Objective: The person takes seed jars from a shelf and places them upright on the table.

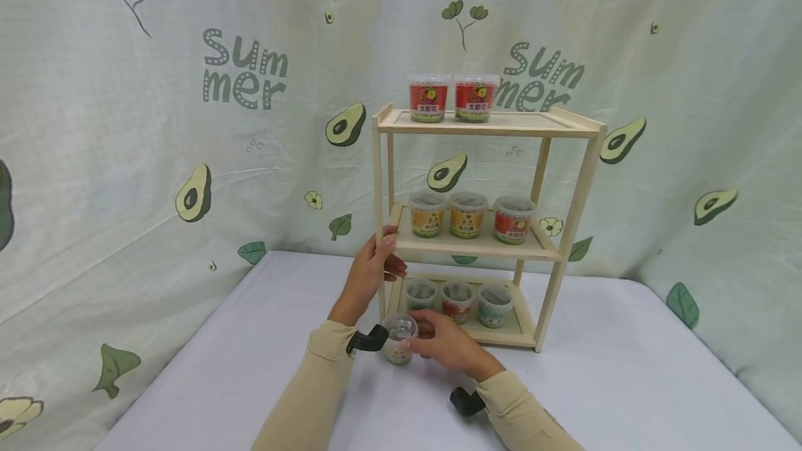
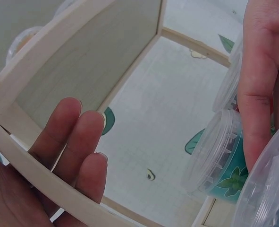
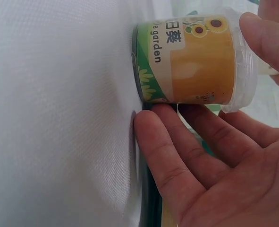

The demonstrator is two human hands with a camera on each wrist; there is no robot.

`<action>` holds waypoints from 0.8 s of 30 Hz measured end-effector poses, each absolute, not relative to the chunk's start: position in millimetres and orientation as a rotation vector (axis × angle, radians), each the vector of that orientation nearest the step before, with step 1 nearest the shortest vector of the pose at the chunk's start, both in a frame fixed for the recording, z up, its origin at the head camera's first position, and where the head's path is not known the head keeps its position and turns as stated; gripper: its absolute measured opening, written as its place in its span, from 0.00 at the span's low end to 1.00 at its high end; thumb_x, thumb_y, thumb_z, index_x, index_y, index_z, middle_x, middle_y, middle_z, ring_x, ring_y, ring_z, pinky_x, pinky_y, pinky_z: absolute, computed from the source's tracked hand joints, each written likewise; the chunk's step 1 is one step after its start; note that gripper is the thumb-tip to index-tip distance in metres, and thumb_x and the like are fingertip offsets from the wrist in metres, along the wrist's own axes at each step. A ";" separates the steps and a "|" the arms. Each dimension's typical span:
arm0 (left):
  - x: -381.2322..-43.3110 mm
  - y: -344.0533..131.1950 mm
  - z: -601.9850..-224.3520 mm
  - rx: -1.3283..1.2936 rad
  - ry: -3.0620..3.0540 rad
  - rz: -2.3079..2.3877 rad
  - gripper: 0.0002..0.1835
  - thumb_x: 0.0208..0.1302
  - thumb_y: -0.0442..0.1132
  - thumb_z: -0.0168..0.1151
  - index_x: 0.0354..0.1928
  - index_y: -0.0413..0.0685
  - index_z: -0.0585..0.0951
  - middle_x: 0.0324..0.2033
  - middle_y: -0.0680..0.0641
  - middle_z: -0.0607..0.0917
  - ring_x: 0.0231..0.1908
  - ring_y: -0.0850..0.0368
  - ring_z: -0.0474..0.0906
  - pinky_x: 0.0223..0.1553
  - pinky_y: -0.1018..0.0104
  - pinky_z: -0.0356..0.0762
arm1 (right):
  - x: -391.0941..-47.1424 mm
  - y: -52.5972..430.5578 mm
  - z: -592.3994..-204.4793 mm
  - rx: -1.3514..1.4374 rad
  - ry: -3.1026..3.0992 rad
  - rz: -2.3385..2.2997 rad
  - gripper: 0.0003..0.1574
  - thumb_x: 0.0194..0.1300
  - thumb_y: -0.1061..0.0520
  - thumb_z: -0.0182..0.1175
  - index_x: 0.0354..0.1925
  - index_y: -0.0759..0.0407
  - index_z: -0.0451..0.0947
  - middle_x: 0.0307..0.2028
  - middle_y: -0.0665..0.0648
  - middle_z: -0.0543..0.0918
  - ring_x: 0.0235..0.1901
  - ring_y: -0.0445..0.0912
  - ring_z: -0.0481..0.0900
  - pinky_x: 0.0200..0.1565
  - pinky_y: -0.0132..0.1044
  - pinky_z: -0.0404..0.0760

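Note:
My left hand (image 1: 372, 263) grips the left front post of a light wooden three-tier shelf (image 1: 482, 254) beside the middle tier; in the left wrist view its fingers (image 2: 85, 149) come round the post. At the shelf's front left corner, a clear-lidded cup with an orange sunflower label (image 3: 203, 61) stands upright on the table. My right hand (image 1: 447, 343) holds this cup, thumb at the lid's edge and fingers along the opposite side. A teal-labelled cup (image 2: 226, 156) sits close by on the bottom tier.
Two red-labelled cups (image 1: 429, 99) stand on the top tier. The middle tier carries two orange-labelled cups (image 1: 466, 218) and a red-labelled cup (image 1: 514, 221). Three cups (image 1: 457, 303) line the bottom tier. White cloth covers the table (image 1: 626, 381); a printed curtain (image 1: 282, 172) hangs behind.

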State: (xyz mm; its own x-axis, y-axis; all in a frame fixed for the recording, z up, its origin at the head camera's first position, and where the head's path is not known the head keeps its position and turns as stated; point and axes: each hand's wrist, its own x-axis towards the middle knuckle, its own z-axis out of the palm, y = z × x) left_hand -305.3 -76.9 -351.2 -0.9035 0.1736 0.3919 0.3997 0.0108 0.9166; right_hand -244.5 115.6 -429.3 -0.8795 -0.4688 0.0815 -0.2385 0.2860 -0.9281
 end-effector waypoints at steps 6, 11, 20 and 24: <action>-304.7 -77.2 -350.3 -0.630 -2.084 -2.007 0.28 0.76 0.61 0.50 0.69 0.54 0.72 0.30 0.37 0.85 0.31 0.44 0.85 0.32 0.58 0.79 | -245.8 115.7 -428.9 -0.636 2.345 -1.655 0.41 0.66 0.51 0.69 0.67 0.71 0.64 0.55 0.64 0.81 0.51 0.50 0.82 0.44 0.43 0.82; -304.1 -77.6 -352.1 -0.634 -2.103 -2.015 0.26 0.78 0.57 0.48 0.70 0.54 0.71 0.32 0.33 0.85 0.33 0.38 0.85 0.33 0.56 0.79 | -243.7 117.4 -428.1 -0.619 2.330 -1.646 0.42 0.66 0.51 0.69 0.67 0.71 0.64 0.56 0.65 0.81 0.54 0.53 0.81 0.45 0.45 0.82; -292.2 -78.1 -338.1 -0.661 -2.153 -2.008 0.23 0.82 0.49 0.44 0.71 0.48 0.69 0.36 0.26 0.83 0.38 0.29 0.83 0.40 0.43 0.80 | -241.6 119.7 -424.9 -0.613 2.302 -1.654 0.43 0.66 0.51 0.69 0.68 0.71 0.63 0.58 0.66 0.80 0.56 0.54 0.80 0.47 0.46 0.82; -278.1 -79.5 -327.8 -0.670 -2.140 -2.007 0.24 0.81 0.47 0.45 0.71 0.44 0.69 0.35 0.27 0.83 0.37 0.30 0.83 0.40 0.45 0.80 | -242.1 119.6 -424.9 -0.628 2.298 -1.657 0.42 0.66 0.51 0.69 0.68 0.71 0.64 0.57 0.66 0.80 0.55 0.54 0.80 0.46 0.46 0.82</action>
State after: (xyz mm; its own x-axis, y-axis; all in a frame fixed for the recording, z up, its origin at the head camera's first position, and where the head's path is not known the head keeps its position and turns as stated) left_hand -278.1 -79.5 -327.8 -0.8925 0.2270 0.3897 0.4034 0.0156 0.9149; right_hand -242.1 119.6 -424.9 -0.8792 -0.4732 0.0555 -0.2023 0.2652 -0.9427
